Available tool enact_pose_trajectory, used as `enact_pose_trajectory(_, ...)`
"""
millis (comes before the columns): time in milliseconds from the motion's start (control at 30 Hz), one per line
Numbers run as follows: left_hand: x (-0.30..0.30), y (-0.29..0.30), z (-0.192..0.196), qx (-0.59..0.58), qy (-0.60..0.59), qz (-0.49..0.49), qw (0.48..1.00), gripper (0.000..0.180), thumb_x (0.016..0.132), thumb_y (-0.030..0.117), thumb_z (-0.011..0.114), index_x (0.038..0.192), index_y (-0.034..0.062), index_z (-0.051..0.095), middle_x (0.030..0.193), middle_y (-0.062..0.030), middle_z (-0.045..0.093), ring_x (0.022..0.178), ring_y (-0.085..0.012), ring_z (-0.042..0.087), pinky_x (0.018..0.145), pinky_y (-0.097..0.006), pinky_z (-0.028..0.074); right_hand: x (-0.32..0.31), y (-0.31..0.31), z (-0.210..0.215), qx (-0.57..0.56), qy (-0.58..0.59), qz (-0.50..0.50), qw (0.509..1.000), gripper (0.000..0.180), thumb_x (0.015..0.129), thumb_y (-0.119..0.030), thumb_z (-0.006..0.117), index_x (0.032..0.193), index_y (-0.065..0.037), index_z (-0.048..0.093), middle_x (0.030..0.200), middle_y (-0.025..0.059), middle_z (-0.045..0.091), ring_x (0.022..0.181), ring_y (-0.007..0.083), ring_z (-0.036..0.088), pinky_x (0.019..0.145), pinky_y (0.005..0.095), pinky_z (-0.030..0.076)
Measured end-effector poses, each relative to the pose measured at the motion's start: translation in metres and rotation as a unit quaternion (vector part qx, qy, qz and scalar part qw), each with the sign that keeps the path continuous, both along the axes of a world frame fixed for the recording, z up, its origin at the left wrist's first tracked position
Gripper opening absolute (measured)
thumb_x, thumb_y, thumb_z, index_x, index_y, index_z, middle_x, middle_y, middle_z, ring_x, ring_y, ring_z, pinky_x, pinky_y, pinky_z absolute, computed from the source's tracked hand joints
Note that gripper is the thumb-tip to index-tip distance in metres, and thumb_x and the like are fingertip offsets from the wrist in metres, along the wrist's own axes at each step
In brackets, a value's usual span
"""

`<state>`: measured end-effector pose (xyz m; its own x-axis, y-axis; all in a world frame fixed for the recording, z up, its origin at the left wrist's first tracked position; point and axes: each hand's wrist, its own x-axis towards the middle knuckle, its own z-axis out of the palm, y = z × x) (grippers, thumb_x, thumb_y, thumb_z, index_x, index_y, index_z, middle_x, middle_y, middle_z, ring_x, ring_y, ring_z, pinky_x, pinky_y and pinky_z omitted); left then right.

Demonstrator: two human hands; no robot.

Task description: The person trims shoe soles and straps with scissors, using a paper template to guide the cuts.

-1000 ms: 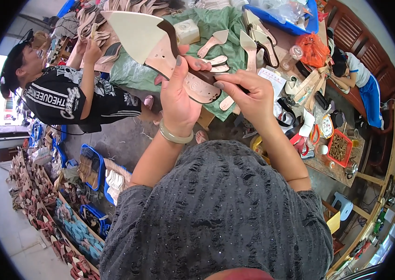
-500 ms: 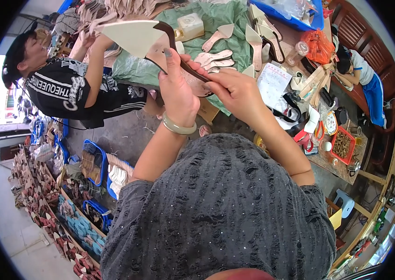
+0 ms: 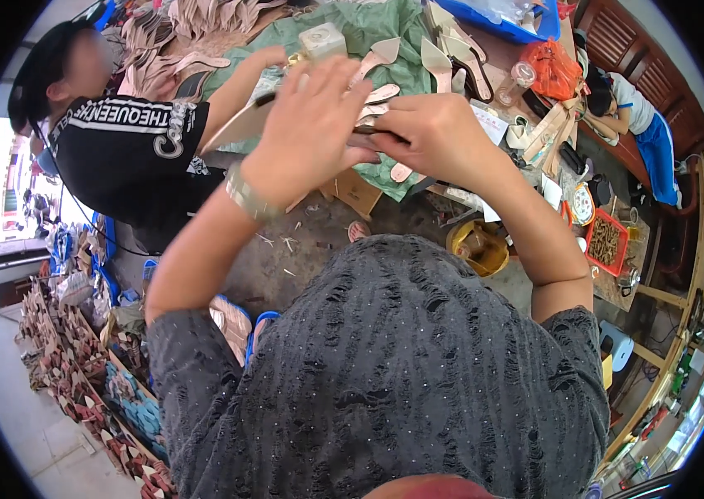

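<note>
A pale shoe insole with a dark edging strip is held up in front of me, mostly covered by my left hand; its wide toe part shows to the left of that hand. My left hand, slightly smeared by motion, lies over the insole with fingers stretched out and apart. Bent fingers of my right hand pinch the dark strip at the insole's narrow end. Beyond the hands, other pale insoles lie on a green cloth on the table. A translucent square container sits there too.
A co-worker in a black shirt reaches over the table from the left. A blue tray, an orange bag and a red basket are on the right. A yellow bucket stands below the table edge.
My left hand has gone from gripping the insole, thumb on top, to lying spread over it. The insole has come lower and flatter. The co-worker's arm has moved further over the table.
</note>
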<state>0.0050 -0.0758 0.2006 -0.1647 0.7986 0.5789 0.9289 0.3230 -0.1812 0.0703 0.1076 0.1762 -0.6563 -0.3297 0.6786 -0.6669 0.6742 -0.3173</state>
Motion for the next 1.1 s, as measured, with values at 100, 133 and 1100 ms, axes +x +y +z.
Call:
enact_pose_trajectory(100, -0.004, 0.008, 0.008, -0.200, -0.185, 0.021, 0.962, 0.038, 0.082, 0.038, 0.061, 0.083, 0.0000, 0.064, 0.063, -0.0128, 0.060, 0.061, -0.0282, 0.061, 0.059, -0.040, 0.046, -0.006, -0.001, 0.002, 0.027, -0.012, 0.036, 0.999, 0.014, 0.075, -0.020, 0.067, 0.082, -0.009, 0.070, 0.059, 0.0038, 0.058, 0.054, 0.0191, 0.059, 0.050, 0.0312, 0.047)
enact_pose_trajectory(133, -0.001, 0.009, 0.013, -0.323, -0.362, 0.105, 0.868, 0.038, 0.084, 0.038, 0.059, 0.087, 0.0007, 0.064, 0.066, -0.0131, 0.062, 0.063, -0.0275, 0.061, 0.061, -0.040, 0.047, -0.009, 0.005, 0.004, 0.029, -0.012, 0.036, 0.999, 0.014, 0.075, -0.020, 0.067, 0.082, -0.009, 0.070, 0.059, 0.0038, 0.058, 0.054, 0.0191, 0.059, 0.050, 0.0312, 0.047)
enact_pose_trajectory(1100, 0.055, 0.033, -0.013, 0.390, -0.681, -0.131, 0.607, 0.031, 0.097, 0.027, 0.044, 0.109, -0.0007, 0.050, 0.091, -0.0072, 0.060, 0.074, -0.0137, 0.058, 0.067, -0.027, 0.048, 0.014, -0.012, 0.018, -0.571, -0.250, 0.042, 0.781, 0.015, 0.088, -0.008, 0.060, 0.099, -0.001, 0.068, 0.076, 0.0025, 0.063, 0.065, 0.0046, 0.056, 0.052, 0.0181, 0.043)
